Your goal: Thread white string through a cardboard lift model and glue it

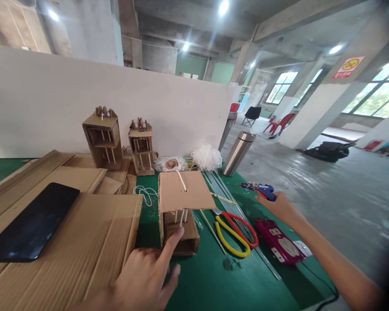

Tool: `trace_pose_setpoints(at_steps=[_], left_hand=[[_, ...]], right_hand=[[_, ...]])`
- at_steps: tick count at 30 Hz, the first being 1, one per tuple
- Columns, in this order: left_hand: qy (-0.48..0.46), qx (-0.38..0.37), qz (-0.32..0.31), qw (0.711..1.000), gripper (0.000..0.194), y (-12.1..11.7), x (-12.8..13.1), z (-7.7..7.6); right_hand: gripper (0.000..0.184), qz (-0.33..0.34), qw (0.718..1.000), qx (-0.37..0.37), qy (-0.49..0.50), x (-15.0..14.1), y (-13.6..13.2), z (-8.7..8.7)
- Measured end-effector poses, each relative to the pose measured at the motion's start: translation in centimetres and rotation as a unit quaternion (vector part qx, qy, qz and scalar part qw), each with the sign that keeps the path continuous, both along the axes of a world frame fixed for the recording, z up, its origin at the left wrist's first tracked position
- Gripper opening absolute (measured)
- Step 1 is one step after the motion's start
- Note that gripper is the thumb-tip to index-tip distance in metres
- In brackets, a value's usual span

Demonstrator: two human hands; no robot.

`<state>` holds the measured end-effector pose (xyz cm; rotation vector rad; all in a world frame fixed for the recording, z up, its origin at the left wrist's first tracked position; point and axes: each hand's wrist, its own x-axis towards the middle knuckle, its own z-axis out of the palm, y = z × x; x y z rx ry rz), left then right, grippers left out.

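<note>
A small cardboard box model [186, 190] stands on the green table in front of me, with white sticks or strings inside and a white piece through its top. My left hand [149, 270] is at its open front, index finger stretched toward the inner shelf and thumb apart; nothing is in it. Whether the fingertip touches the model I cannot tell. Off to the right, my right hand [280, 205] is closed around a blue hot glue gun [262, 188] whose nozzle points left. Scissors [236, 235] with red and yellow handles lie between the model and that hand.
Two similar cardboard models [103, 140] stand at the back. A black phone [35, 220] rests on cardboard sheets [113, 233] at left. Clear glue sticks [227, 196], tangled white string [207, 157], a steel flask [239, 153] and a corded magenta box [280, 242] are at right.
</note>
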<state>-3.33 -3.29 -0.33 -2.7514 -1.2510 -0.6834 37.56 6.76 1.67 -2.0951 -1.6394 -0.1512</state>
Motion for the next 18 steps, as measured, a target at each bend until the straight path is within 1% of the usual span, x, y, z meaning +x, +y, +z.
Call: trace_pose_setpoints(at_steps=[2,5,8,10,12,15,17,18], left_hand=[[-0.008,0.011,-0.004,1.000,0.060,-0.1,0.0,0.1],[-0.021,0.028,-0.014,0.999,0.056,-0.2,0.0,0.1],[-0.022,0.040,-0.017,0.999,0.051,-0.2,0.0,0.1],[-0.024,0.053,-0.017,0.998,0.046,-0.1,0.0,0.1],[-0.028,0.065,-0.023,0.997,0.040,-0.1,0.0,0.2],[-0.044,0.071,-0.036,0.996,0.034,-0.2,0.1,0.6],[-0.066,0.073,-0.046,0.994,0.029,-0.2,0.1,0.9],[-0.077,0.075,-0.053,0.993,0.026,-0.3,0.1,1.0]], right_hand=[[0.053,0.011,0.999,-0.017,0.028,-0.9,-1.3,1.5],[0.051,0.008,0.998,-0.028,0.064,-2.6,-2.8,3.5],[0.046,-0.001,0.995,-0.015,0.100,-4.4,-4.3,4.5],[0.040,0.002,0.991,0.001,0.133,-5.4,-5.4,4.6],[0.038,0.018,0.986,0.005,0.167,-6.4,-6.6,4.2],[0.048,0.070,0.975,-0.020,0.208,-8.1,-8.0,3.1],[0.055,0.099,0.970,-0.040,0.217,-9.4,-8.6,2.5],[0.056,0.106,0.971,-0.050,0.210,-10.1,-8.8,2.3]])
